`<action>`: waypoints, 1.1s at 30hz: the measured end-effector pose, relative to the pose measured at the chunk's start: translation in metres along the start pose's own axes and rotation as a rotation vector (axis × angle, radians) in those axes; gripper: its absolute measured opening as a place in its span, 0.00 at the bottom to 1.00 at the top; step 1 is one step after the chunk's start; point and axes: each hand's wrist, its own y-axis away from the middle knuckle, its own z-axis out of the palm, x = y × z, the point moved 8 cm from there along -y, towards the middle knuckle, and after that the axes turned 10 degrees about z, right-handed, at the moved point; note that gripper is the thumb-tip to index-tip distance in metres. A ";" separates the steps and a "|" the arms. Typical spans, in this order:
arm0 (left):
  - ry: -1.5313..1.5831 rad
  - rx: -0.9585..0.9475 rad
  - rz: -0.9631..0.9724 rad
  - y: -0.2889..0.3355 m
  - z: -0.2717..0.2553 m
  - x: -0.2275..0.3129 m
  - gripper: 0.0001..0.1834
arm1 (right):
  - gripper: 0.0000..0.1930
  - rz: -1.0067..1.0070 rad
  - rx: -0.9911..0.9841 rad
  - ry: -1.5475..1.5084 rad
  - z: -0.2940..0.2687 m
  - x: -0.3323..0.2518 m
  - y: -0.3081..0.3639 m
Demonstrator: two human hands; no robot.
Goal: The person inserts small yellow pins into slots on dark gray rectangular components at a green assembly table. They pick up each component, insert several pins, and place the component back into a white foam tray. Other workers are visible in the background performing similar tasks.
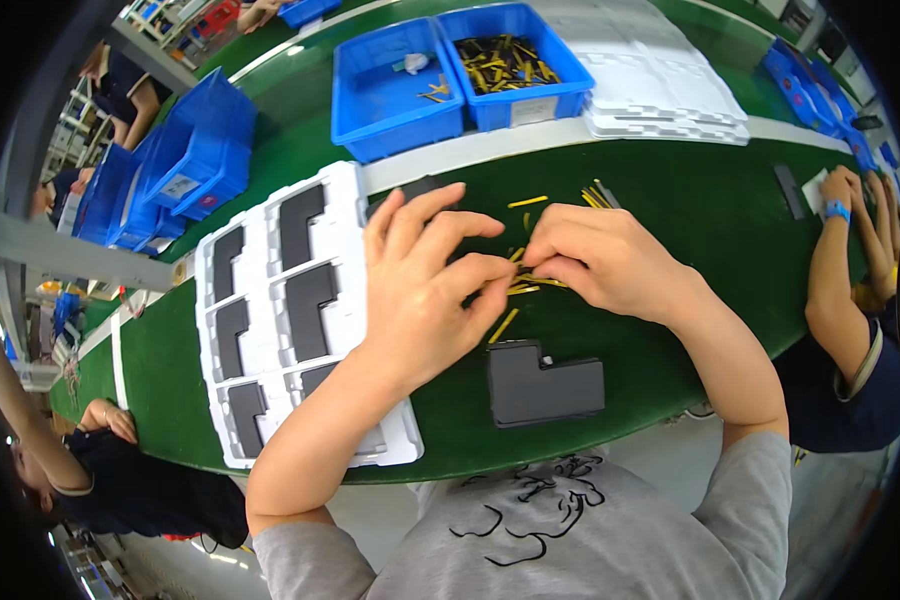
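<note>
Over a loose pile of thin yellow-and-black strips [540,283], my two hands meet fingertip to fingertip. My left hand [430,270] pinches with thumb and index finger, its other fingers spread. Opposite it, my right hand [600,258] is closed in a pinch too. Whatever sits between the fingertips is too small and covered to make out; yellow strips show right beside them. One separate yellow strip [504,326] lies below the hands. Nearer to me rests a dark grey L-shaped piece [545,385], flat on the green table [690,190].
A white moulded tray [260,290] with several dark L-shaped pieces stands left, partly under my left forearm. Blue bins [400,130] are at the back, one full of yellow-and-black strips [505,65]. White stacked trays [660,75] stand beside them. Co-workers' arms [830,270] reach in at right.
</note>
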 end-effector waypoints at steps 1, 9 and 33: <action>0.017 0.023 0.000 0.000 -0.002 0.000 0.09 | 0.06 -0.019 0.014 0.000 -0.001 -0.004 -0.002; 0.050 0.232 0.057 0.011 -0.007 0.002 0.05 | 0.06 0.097 0.201 -0.351 -0.012 0.007 0.001; 0.743 -0.219 -0.069 0.011 -0.005 0.022 0.18 | 0.09 0.421 0.094 -0.615 -0.004 0.027 -0.004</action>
